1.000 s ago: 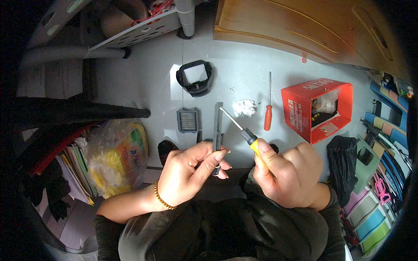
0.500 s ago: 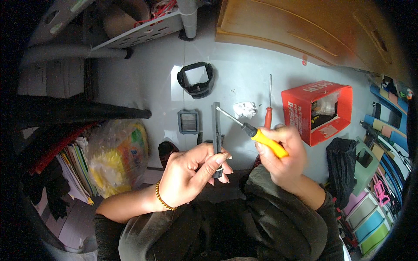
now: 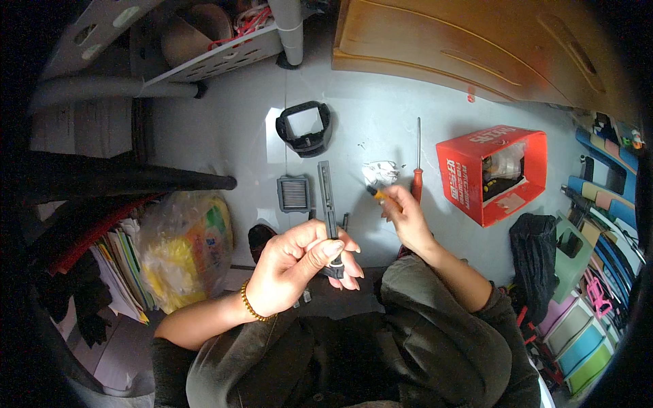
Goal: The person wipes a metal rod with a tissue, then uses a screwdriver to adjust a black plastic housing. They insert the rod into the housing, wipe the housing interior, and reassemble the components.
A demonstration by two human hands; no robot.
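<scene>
My left hand (image 3: 291, 268) is closed around the lower end of a long, narrow dark grey plastic strip (image 3: 326, 187). The strip stands up from my fingers, its slotted inner face showing. In my closed right hand (image 3: 409, 219) is a yellow-and-black screwdriver (image 3: 377, 194), tipped toward a crumpled white tissue (image 3: 386, 170) on the floor. Its shaft can hardly be made out against the tissue. Farther off lies a black frame-like housing (image 3: 313, 145). A grey pleated filter (image 3: 294, 194) lies just left of the strip.
A red-handled screwdriver (image 3: 417, 182) lies right of the tissue, with an open red box (image 3: 462, 183) beyond it. A plastic bag (image 3: 183, 251) and papers stand at left. A brown wooden panel (image 3: 435, 41) bounds the far side; black cloth (image 3: 532, 258) is at right.
My right hand has moved left and forward, taking the screwdriver from beside the strip to the tissue. The strip has shifted slightly left and turned in my left hand.
</scene>
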